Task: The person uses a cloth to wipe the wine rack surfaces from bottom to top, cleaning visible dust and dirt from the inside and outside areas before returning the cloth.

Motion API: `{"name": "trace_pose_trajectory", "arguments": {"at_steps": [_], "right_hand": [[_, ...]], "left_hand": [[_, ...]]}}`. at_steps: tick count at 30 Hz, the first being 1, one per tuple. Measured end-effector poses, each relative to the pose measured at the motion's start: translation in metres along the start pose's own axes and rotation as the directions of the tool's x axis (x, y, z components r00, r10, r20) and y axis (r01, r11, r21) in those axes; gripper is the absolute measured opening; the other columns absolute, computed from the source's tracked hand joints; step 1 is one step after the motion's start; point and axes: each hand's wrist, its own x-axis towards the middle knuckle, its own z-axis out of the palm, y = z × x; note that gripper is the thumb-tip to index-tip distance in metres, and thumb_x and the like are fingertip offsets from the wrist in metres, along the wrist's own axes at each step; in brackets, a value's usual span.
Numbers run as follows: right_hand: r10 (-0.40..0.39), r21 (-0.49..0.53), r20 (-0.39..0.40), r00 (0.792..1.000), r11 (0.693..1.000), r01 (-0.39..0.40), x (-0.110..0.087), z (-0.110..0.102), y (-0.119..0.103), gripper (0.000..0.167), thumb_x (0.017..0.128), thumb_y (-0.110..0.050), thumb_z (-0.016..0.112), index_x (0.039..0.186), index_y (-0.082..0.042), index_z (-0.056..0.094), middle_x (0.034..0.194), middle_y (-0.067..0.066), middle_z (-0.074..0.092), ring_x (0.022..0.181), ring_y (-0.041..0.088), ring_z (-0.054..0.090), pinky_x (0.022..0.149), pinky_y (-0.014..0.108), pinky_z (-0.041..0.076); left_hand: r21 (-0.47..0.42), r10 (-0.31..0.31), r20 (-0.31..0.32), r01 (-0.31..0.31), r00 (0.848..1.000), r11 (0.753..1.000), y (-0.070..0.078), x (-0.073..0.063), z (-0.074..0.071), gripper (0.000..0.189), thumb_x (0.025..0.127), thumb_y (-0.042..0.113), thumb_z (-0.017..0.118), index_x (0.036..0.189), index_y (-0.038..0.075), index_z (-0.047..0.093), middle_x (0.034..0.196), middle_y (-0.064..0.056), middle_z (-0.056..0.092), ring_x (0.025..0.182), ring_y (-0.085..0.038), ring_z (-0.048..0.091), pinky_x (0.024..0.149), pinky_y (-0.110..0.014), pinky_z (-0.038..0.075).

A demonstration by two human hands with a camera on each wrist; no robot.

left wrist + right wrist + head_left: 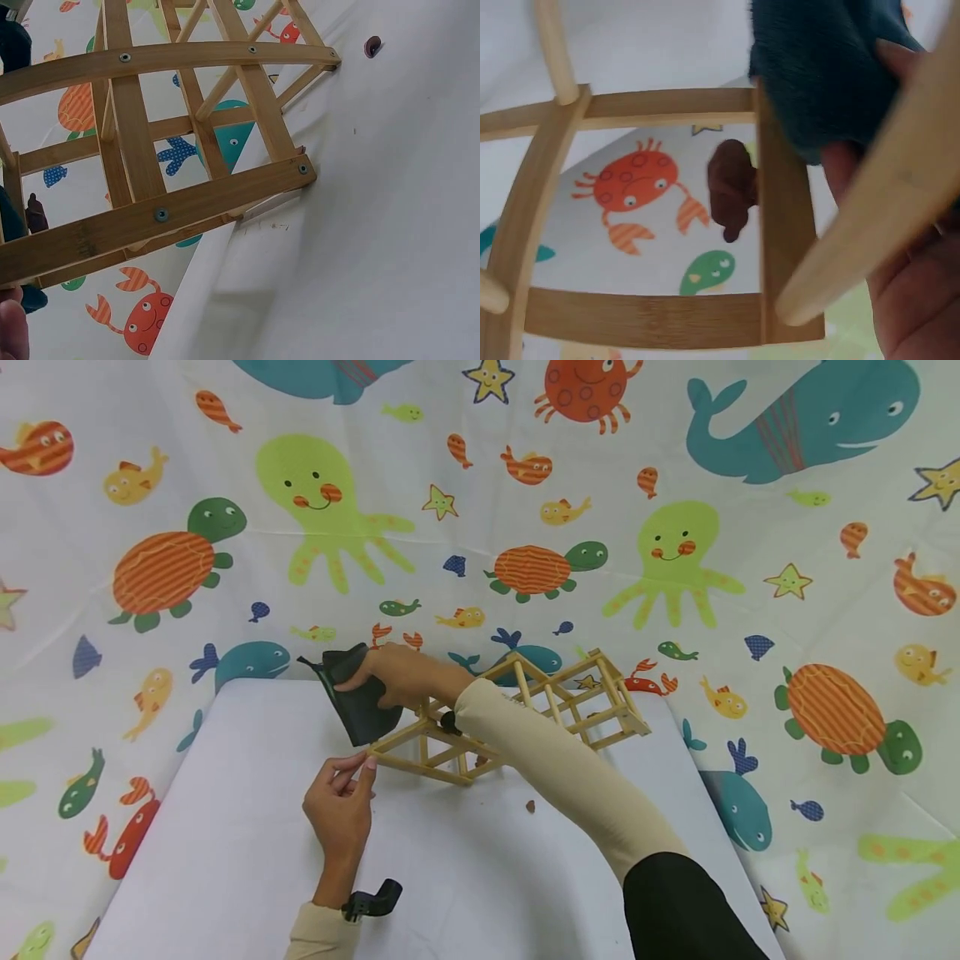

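Observation:
A wooden slatted rack (423, 768) lies across the white tabletop, its rails and crossbars joined by screws that show on the rails (202, 202) in the left wrist view. My left hand (341, 802) pinches the rack's near left corner between thumb and fingers; only fingertips (13, 326) show in the left wrist view. Over the rack's left end, my right hand (397, 675) grips a dark cloth (367, 714), which hangs down beside the end bar. In the right wrist view the teal cloth (817, 82) is bunched against the wood, with the hand (915, 307) partly behind a bar.
A small brown piece (531, 807) lies on the table in front of the rack. Another brown lump (731, 187) shows through the frame. Behind the white table (225, 827) hangs a sheet (465, 468) printed with sea animals.

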Motion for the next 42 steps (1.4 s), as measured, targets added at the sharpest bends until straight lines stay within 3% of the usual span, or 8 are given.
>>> {"name": "trace_pose_trajectory", "arguments": {"at_steps": [8,16,23,30,34,36,40,42], "right_hand": [[-0.006,-0.073,-0.182,0.983,0.997,-0.007,-0.003,0.001,0.004,0.065,0.097,-0.002,0.074,0.149,-0.037,0.06,0.155,0.0,0.061,0.133,0.016,0.061,0.107,0.026,0.052],[-0.109,0.11,0.032,0.993,0.988,0.105,-0.01,0.009,0.004,0.061,0.092,-0.003,0.081,0.143,-0.035,0.067,0.147,-0.004,0.066,0.116,0.009,0.057,0.089,0.016,0.053],[-0.024,0.107,-0.172,0.985,0.993,0.043,-0.015,0.008,0.007,0.064,0.096,-0.002,0.077,0.147,-0.038,0.062,0.153,0.001,0.063,0.117,0.008,0.059,0.09,0.017,0.05],[-0.13,0.175,0.025,0.991,0.977,0.124,-0.019,0.011,0.006,0.061,0.093,-0.004,0.081,0.144,-0.033,0.066,0.148,-0.003,0.066,0.115,0.008,0.056,0.089,0.015,0.051],[-0.084,0.252,-0.156,0.984,0.96,0.121,-0.027,0.0,0.008,0.059,0.095,-0.004,0.078,0.144,-0.035,0.066,0.147,0.003,0.066,0.098,0.01,0.056,0.078,0.016,0.052],[0.018,0.284,-0.31,0.951,0.956,0.074,-0.033,-0.006,0.012,0.058,0.097,-0.006,0.076,0.144,-0.038,0.065,0.143,0.005,0.068,0.084,0.012,0.055,0.07,0.019,0.051],[0.176,0.319,-0.575,0.799,0.947,0.021,-0.044,-0.017,0.024,0.057,0.097,-0.005,0.075,0.143,-0.037,0.067,0.145,0.006,0.069,0.086,0.015,0.06,0.068,0.023,0.046],[0.213,0.296,-0.625,0.751,0.955,-0.024,-0.048,-0.02,0.03,0.056,0.096,-0.003,0.075,0.142,-0.035,0.068,0.148,0.006,0.067,0.096,0.016,0.062,0.07,0.023,0.043]], "left_hand": [[-0.01,0.004,0.004,-0.004,1.0,1.0,0.0,0.001,0.004,0.02,0.096,0.02,0.081,0.109,0.005,0.078,0.106,-0.014,0.083,0.047,-0.017,0.058,0.043,-0.018,0.043],[-0.031,0.015,-0.013,-0.016,1.0,0.999,0.001,0.001,0.005,0.017,0.093,0.014,0.083,0.105,0.004,0.078,0.095,-0.016,0.083,0.046,-0.008,0.058,0.042,-0.018,0.042],[-0.036,0.009,-0.005,-0.009,1.0,0.999,0.001,0.001,0.004,0.019,0.095,0.017,0.082,0.107,0.004,0.078,0.1,-0.013,0.083,0.047,-0.015,0.059,0.045,-0.017,0.046],[-0.017,0.012,-0.01,-0.012,1.0,1.0,-0.001,0.0,0.002,0.019,0.094,0.018,0.082,0.103,0.002,0.077,0.096,-0.016,0.083,0.045,-0.014,0.059,0.043,-0.017,0.043],[-0.04,0.016,-0.005,-0.017,1.0,0.999,0.0,0.001,0.002,0.017,0.094,0.016,0.082,0.104,0.002,0.077,0.1,-0.015,0.083,0.045,-0.015,0.06,0.042,-0.017,0.043],[-0.051,0.015,0.003,-0.015,1.0,0.999,0.0,0.001,0.002,0.016,0.094,0.015,0.082,0.105,0.003,0.078,0.103,-0.015,0.083,0.045,-0.013,0.06,0.042,-0.017,0.044],[-0.042,0.011,0.009,-0.011,1.0,0.999,0.0,0.002,0.002,0.016,0.094,0.014,0.082,0.105,0.003,0.078,0.103,-0.016,0.083,0.045,-0.012,0.06,0.041,-0.017,0.044],[-0.025,0.01,0.004,-0.01,1.0,1.0,0.0,0.002,0.001,0.016,0.094,0.014,0.082,0.105,0.003,0.078,0.102,-0.016,0.083,0.045,-0.011,0.059,0.041,-0.017,0.042]]}}
